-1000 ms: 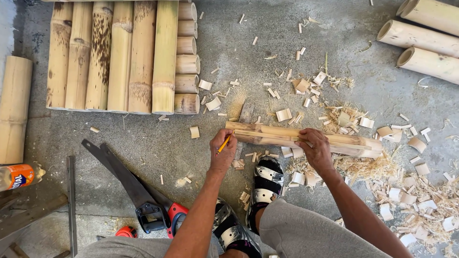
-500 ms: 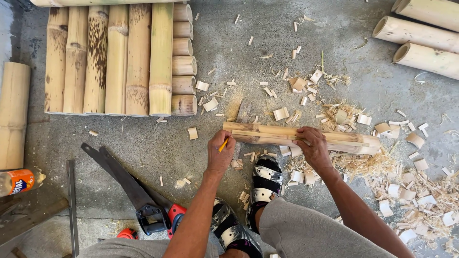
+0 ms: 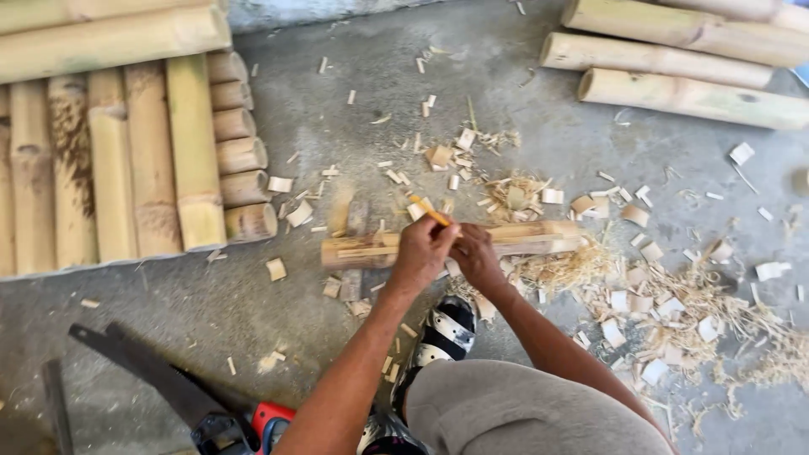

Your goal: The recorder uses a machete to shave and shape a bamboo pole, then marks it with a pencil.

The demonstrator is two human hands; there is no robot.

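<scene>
A short bamboo piece point(image 3: 539, 237) lies crosswise on the concrete floor in front of me. My left hand point(image 3: 420, 250) rests on its middle and grips a yellow pencil point(image 3: 433, 214), tip pointing up and left. Right beside it, touching, my right hand point(image 3: 478, 259) presses on the bamboo with its fingers curled over it. My foot in a black-and-white sandal point(image 3: 447, 333) sits just below the hands.
A panel of bamboo poles point(image 3: 126, 168) lies at the left. Loose bamboo poles point(image 3: 674, 93) lie at the top right. A handsaw point(image 3: 160, 379) with a red handle lies at the bottom left. Chips and shavings point(image 3: 674, 303) litter the floor at the right.
My left hand with the pencil has slid right along the bamboo piece until it meets my right hand. The view has shifted so everything sits further left.
</scene>
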